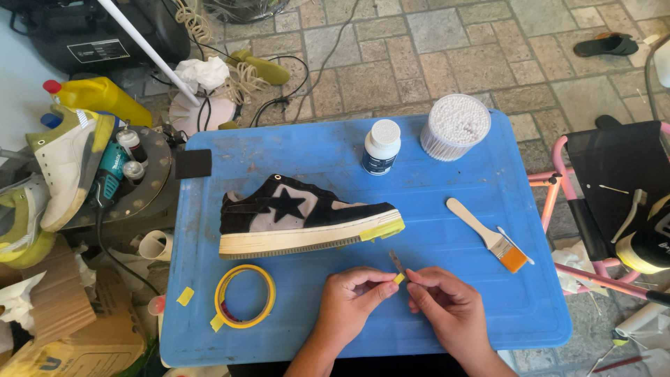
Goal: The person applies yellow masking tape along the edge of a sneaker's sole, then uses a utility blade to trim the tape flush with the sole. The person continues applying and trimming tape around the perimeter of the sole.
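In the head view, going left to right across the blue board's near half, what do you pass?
Small yellow tape scrap → yellow tape roll → left hand → small tape piece pinched between both hands → right hand → paintbrush.

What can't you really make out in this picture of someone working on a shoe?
- Far side of the shoe: head view, hidden by the shoe itself.
- Thin tool between the left hand and right hand: too small to identify; fingers cover its lower end.
- Yellow tape bit: its size is hidden by the fingertips.
- Black item at right: cut off by the edge.
- Bottle contents: opaque.
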